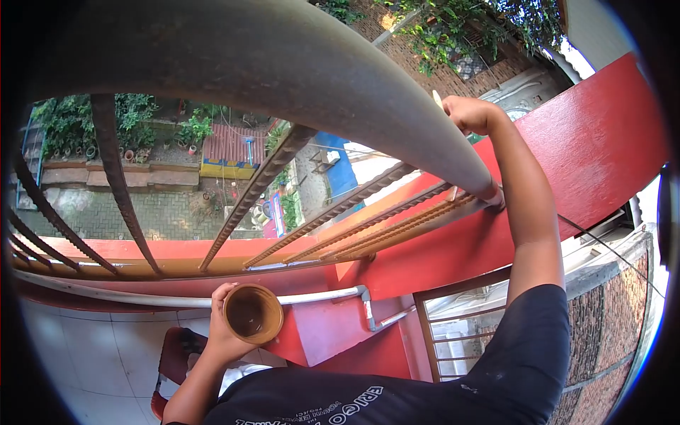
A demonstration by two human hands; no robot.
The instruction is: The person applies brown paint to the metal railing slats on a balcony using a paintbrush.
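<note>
My left hand (221,327) is low by my chest and holds a small round brown cup (253,313) by its side. The cup is tilted towards me, with a dark inside. My right hand (473,113) is raised at arm's length and closed in a fist around a thin pale handle (437,98). Only the handle's tip shows above the fist. The fist is right behind the thick grey top rail (304,71) of the balcony railing, close to where the rail meets the red wall (595,142). The rest of the handle is hidden.
Twisted rusty bars (113,177) run from the rail down to a red ledge (177,249). A white pipe (319,296) lies along the base. A red stool (173,358) stands on white tiles. A window grille (453,333) is below right, a street and gardens far below.
</note>
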